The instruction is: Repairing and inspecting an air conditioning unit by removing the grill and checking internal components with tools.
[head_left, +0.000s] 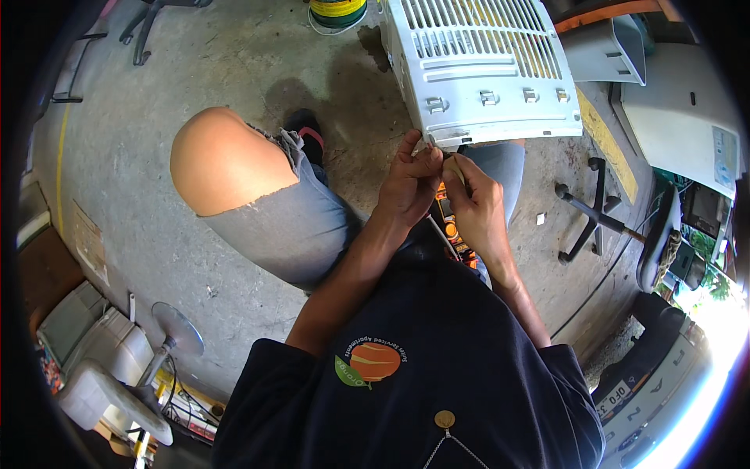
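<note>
A white slotted metal casing (500, 102) stands in front of me, its near edge by my knees. My left hand (408, 191) is closed at the casing's near left corner, with the thumb and a finger pinched together. Beside it, my right hand (476, 205) is closed too, thumb pressed against bent fingers. A small tan piece shows at its fingertips, too small to name. The fingertips of both hands nearly meet. Below them, an orange and black object (451, 230) lies by my lap, partly hidden, with a thin metal rod alongside.
A green and yellow bucket (337, 14) stands beyond the casing. An office chair base (598, 207) lies tipped over at right, near a white appliance (680, 109). At lower left is a pedestal with a round disc (178, 329). A parked vehicle (656, 391) is at lower right.
</note>
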Demonstrator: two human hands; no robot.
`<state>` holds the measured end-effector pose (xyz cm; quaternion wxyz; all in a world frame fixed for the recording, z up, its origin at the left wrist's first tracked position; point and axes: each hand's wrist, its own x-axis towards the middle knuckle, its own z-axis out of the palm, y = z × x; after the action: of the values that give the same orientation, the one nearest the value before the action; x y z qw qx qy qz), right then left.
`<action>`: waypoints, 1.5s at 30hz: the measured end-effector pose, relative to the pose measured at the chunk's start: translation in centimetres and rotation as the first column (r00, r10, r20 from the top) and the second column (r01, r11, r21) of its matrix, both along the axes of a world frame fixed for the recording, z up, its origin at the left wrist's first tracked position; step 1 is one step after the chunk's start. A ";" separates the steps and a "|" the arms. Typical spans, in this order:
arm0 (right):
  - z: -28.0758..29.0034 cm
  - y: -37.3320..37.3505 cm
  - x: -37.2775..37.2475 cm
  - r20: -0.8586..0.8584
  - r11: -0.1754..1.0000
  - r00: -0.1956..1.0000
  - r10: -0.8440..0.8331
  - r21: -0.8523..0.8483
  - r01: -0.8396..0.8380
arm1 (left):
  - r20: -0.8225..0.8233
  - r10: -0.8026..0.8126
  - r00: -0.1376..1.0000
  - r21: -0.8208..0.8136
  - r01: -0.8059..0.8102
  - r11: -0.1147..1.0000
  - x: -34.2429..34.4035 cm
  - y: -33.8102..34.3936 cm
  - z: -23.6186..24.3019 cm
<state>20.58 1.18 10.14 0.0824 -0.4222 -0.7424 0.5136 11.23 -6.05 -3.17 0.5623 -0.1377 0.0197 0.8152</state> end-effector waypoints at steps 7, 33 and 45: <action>0.1 0.2 -0.1 0.001 0.999 1.000 0.026 0.045 -0.026 | 0.054 -0.008 0.999 -0.104 0.014 0.995 -0.1 0.2 -0.1; -0.1 0.2 0.2 -0.024 1.000 1.000 -0.017 0.016 0.017 | -0.070 -0.017 0.997 -0.089 0.011 0.996 -0.1 0.3 -0.2; -0.2 -0.1 0.3 -0.014 0.995 0.999 -0.042 0.084 0.043 | -0.058 -0.023 0.998 -0.225 0.009 0.974 0.0 0.8 1.2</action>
<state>20.87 1.04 9.96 0.1158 -0.4311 -0.7537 0.4824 11.21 -5.20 -2.00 0.5487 -0.1756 0.1298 0.8070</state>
